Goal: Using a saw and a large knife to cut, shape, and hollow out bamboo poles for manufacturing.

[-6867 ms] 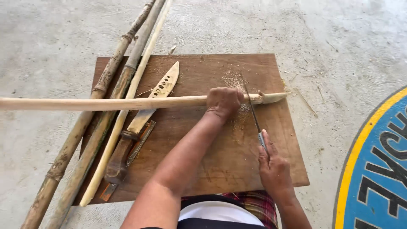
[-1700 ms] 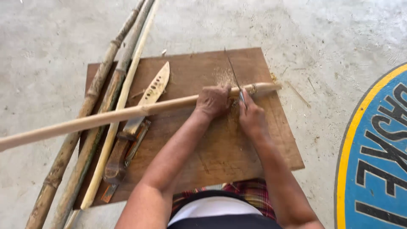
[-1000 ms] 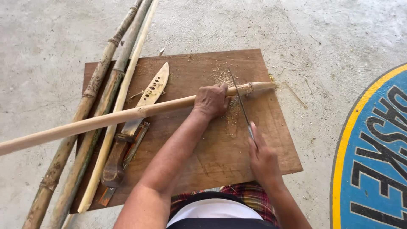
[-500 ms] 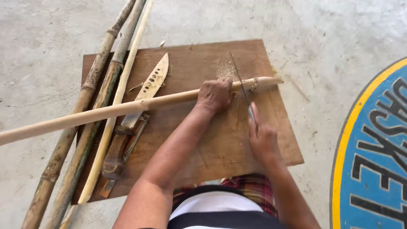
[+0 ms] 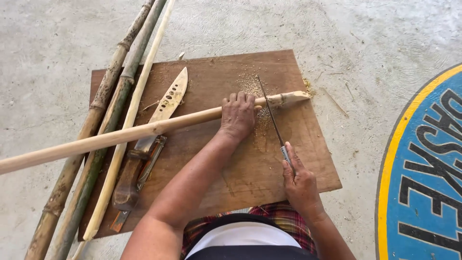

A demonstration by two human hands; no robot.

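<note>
Left hand [image 5: 238,115] is clamped down over the pale stick [image 5: 144,130], pinning it flat to the wooden board [image 5: 298,159] so it can't roll, I'd guess; the stick's rough tip pokes out just past the fingers to the right; right hand [image 5: 299,179] is closed round the handle of a thin saw blade [image 5: 269,113] that lies across the stick right beside the left hand; sawdust piled under it; off to the left sit a big knife [image 5: 159,113] and bamboo poles [image 5: 103,120]; bare concrete floor [image 5: 337,33], painted blue-and-yellow patch [image 5: 423,163] at right.
</note>
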